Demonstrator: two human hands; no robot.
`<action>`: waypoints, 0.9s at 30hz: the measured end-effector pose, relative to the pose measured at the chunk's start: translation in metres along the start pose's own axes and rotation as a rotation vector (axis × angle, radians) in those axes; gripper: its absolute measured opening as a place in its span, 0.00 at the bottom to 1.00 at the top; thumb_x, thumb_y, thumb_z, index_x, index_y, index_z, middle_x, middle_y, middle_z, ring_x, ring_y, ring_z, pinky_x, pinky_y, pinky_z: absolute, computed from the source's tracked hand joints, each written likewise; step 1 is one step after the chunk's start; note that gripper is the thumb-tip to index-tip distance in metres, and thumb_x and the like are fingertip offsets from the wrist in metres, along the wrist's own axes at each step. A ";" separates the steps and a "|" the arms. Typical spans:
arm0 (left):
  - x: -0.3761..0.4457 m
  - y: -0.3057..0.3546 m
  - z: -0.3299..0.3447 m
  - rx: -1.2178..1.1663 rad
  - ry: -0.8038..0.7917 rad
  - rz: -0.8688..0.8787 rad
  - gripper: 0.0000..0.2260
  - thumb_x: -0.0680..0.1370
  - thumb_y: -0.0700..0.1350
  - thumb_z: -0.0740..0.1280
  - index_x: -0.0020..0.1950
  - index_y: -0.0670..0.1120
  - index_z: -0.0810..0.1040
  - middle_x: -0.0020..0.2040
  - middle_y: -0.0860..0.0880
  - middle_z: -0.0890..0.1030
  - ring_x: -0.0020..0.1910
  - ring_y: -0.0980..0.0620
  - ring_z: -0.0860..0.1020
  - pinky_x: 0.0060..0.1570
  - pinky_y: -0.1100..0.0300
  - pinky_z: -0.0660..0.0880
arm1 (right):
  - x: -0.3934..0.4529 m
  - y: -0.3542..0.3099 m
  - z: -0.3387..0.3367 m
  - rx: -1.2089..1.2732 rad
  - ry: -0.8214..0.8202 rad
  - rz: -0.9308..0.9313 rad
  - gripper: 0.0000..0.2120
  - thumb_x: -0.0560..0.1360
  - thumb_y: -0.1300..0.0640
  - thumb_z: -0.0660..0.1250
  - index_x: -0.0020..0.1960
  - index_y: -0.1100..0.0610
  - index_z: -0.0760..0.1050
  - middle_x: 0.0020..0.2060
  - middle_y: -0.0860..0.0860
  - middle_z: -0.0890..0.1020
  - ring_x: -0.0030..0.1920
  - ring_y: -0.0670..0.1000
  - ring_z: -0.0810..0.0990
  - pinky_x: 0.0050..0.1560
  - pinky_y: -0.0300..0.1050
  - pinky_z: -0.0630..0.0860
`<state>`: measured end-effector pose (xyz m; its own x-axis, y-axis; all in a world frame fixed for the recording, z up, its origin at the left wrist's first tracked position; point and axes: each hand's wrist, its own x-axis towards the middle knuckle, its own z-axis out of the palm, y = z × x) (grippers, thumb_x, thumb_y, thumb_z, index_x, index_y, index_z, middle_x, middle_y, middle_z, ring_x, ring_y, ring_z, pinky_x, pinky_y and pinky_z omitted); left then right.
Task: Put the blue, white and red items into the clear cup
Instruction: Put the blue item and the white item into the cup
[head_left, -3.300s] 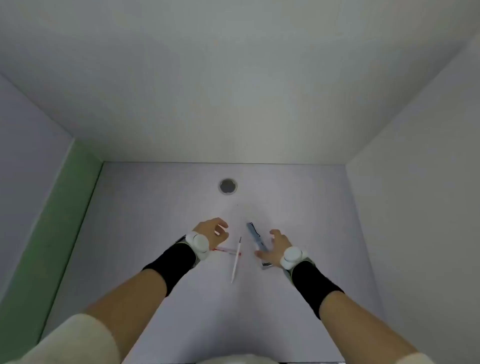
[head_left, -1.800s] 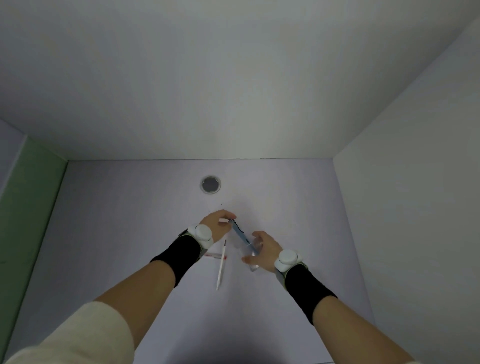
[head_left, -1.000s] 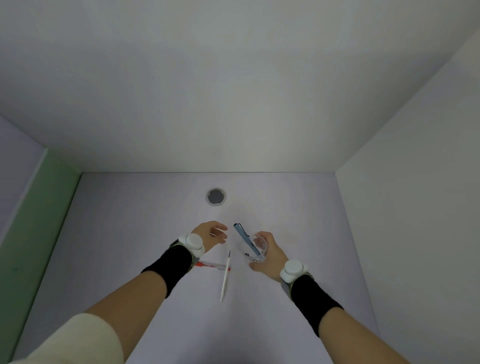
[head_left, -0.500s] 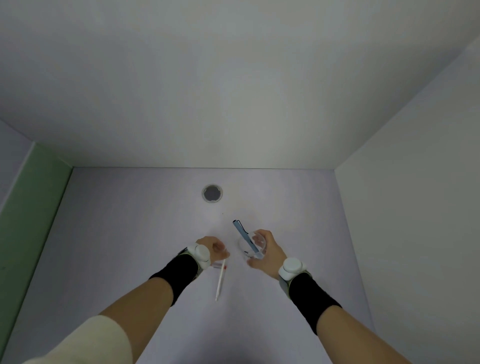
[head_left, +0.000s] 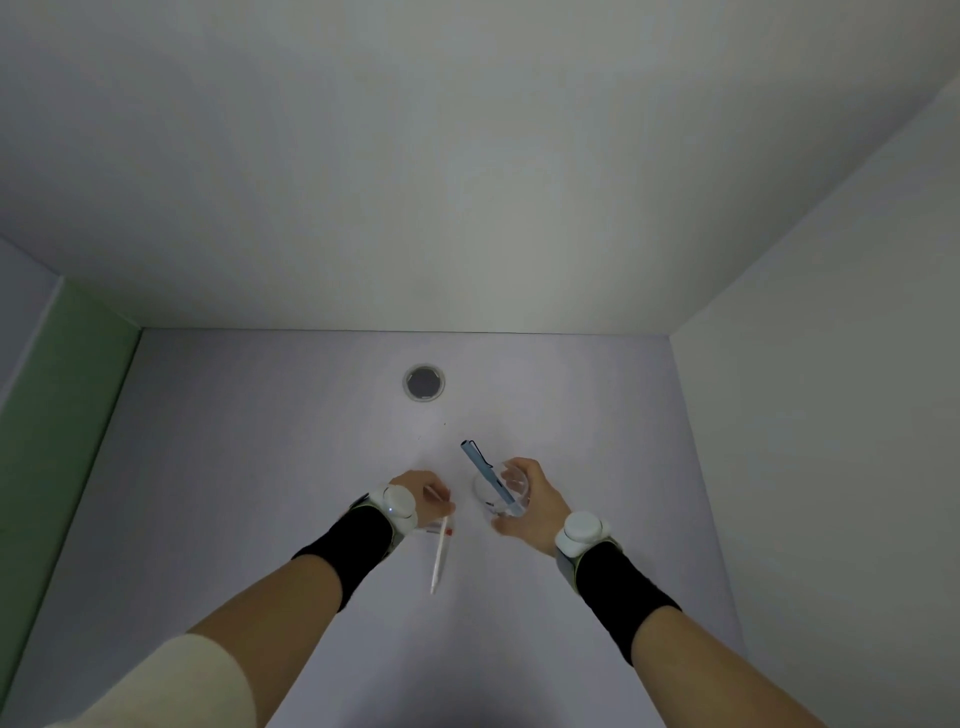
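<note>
My right hand (head_left: 530, 501) grips the clear cup (head_left: 511, 480), which stands on the pale desk. The blue pen (head_left: 480, 465) leans inside the cup, its capped end sticking out up and to the left. My left hand (head_left: 423, 496) is just left of the cup, fingers pinched on the upper end of the white pen (head_left: 439, 558). The white pen's lower end points toward me, near or on the desk. Only a small bit of the red item (head_left: 448, 531) shows beside the white pen; the rest is hidden under my left hand.
A round grey cable hole (head_left: 423, 383) sits in the desk (head_left: 260, 467) behind the hands. White walls close the desk at the back and right. A green strip (head_left: 57, 415) runs along the left side.
My left hand let go of the blue pen in the cup, moved back toward me and closed on the white pen's upper end. My right hand kept holding the cup.
</note>
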<state>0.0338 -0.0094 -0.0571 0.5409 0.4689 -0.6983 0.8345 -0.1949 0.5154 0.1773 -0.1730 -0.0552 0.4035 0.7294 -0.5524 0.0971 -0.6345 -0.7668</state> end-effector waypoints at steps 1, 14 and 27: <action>-0.001 0.000 -0.004 -0.059 -0.010 0.010 0.08 0.72 0.45 0.73 0.49 0.46 0.81 0.47 0.46 0.83 0.39 0.51 0.79 0.39 0.67 0.75 | 0.000 -0.001 0.000 0.000 0.001 0.000 0.37 0.66 0.59 0.76 0.67 0.47 0.60 0.63 0.46 0.73 0.64 0.50 0.73 0.60 0.40 0.70; -0.009 0.036 -0.070 -0.514 0.159 0.222 0.04 0.76 0.44 0.70 0.47 0.46 0.77 0.42 0.46 0.83 0.34 0.54 0.82 0.38 0.65 0.77 | 0.001 -0.006 0.000 0.013 0.011 -0.020 0.38 0.66 0.60 0.76 0.69 0.50 0.60 0.65 0.49 0.73 0.67 0.51 0.72 0.59 0.40 0.70; -0.021 0.052 -0.055 -0.726 0.187 0.329 0.03 0.73 0.38 0.72 0.44 0.41 0.80 0.39 0.48 0.86 0.37 0.52 0.84 0.39 0.67 0.78 | 0.001 -0.018 0.007 0.044 0.044 -0.068 0.36 0.66 0.58 0.77 0.67 0.49 0.62 0.63 0.49 0.75 0.62 0.52 0.74 0.58 0.41 0.71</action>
<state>0.0598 0.0178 0.0119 0.6661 0.6333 -0.3940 0.3254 0.2286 0.9175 0.1698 -0.1597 -0.0441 0.4367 0.7579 -0.4846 0.0860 -0.5714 -0.8162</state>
